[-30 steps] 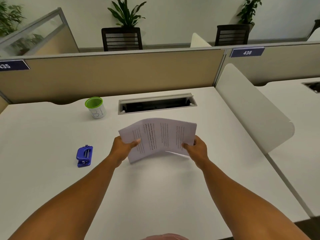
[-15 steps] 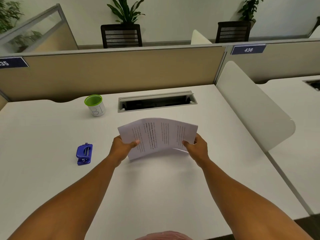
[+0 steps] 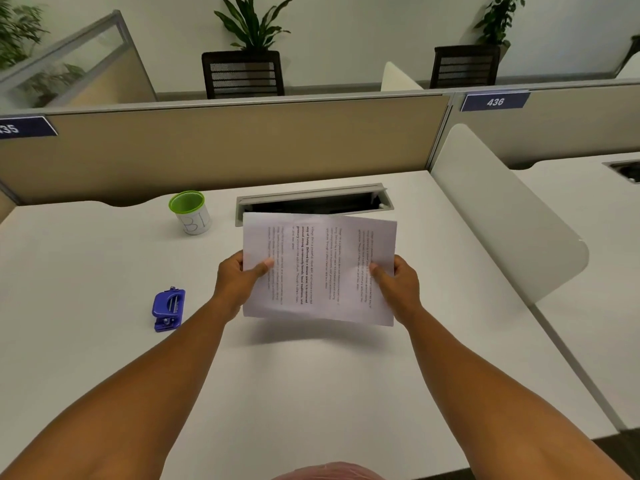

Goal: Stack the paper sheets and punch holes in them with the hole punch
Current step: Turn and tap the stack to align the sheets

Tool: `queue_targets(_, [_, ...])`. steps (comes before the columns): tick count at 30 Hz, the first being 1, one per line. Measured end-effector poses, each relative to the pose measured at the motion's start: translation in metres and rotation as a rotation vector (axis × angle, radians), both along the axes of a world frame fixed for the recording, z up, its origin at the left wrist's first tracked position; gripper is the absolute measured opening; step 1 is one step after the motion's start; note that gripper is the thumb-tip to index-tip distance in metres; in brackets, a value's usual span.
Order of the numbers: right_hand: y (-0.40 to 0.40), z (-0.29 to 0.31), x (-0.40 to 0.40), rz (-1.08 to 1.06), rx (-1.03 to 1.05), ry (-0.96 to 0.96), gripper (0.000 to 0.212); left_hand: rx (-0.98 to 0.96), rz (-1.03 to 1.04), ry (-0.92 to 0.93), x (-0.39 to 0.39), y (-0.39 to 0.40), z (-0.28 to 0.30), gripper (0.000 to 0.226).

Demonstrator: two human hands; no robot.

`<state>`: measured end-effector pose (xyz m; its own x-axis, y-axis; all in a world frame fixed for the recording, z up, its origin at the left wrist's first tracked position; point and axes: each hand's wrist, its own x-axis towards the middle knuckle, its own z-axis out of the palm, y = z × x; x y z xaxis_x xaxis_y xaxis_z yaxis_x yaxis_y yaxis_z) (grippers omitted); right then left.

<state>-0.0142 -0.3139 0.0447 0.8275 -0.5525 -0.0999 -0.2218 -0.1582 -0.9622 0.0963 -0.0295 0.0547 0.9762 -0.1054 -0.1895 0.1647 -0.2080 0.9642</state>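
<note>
Now you hold the paper sheets [image 3: 320, 268] lifted above the table [image 3: 86, 341], printed side up, text running sideways. Your left hand [image 3: 239, 285] pinches the left edge, thumb on top, fingers underneath; your right hand [image 3: 398, 289] clamps the right edge the same way. Hole punch [image 3: 168, 309] lies flat on the table, well left of the sheets, untouched. Green-rimmed cup [image 3: 190, 212] stands further back, near the cable slot [image 3: 313, 202].

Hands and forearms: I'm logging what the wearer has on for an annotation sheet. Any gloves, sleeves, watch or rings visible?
Nothing worn shows. The left hand and right hand are bare, with no gloves, and no rings can be made out. Both forearms are uncovered up to the frame edge: no sleeves, watch or wristband.
</note>
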Motion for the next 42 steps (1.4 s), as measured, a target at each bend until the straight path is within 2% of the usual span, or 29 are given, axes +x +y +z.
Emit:
queue_targets(3, [-0.003,0.0,0.0,-0.013,0.075,-0.017,0.024,-0.017,0.036,0.002,0.005,0.003,0.005,0.025])
queue_targets(7, [-0.005,0.0,0.001,-0.063,0.24,-0.032,0.028,-0.053,0.071,0.036,0.009,0.005,0.009,0.042])
queue_targets(11, [-0.005,0.0,0.003,-0.127,0.366,-0.056,0.022,-0.198,0.106,0.106,0.009,0.006,0.01,0.049])
queue_targets(13, [-0.005,-0.001,0.005,-0.165,0.42,-0.062,0.021,-0.281,0.137,0.143,0.009,0.002,0.012,0.048])
queue_targets(18, [0.001,-0.002,0.008,-0.211,0.554,-0.088,0.021,-0.416,0.149,0.181,0.003,-0.015,0.017,0.032])
queue_targets(25, [0.011,-0.002,0.011,-0.229,0.638,-0.099,0.02,-0.576,0.229,0.181,-0.006,-0.039,0.024,0.04])
queue_targets(30, [0.019,-0.001,0.013,-0.216,0.695,-0.107,0.023,-0.554,0.147,0.178,-0.011,-0.049,0.025,0.038])
queue_targets(36, [0.029,0.002,0.016,-0.075,0.817,-0.127,0.043,-0.554,0.066,0.157,-0.016,-0.06,0.024,0.053])
queue_targets(42, [0.027,0.0,0.014,0.003,0.763,-0.062,0.048,-0.516,0.013,0.125,-0.012,-0.055,0.026,0.041])
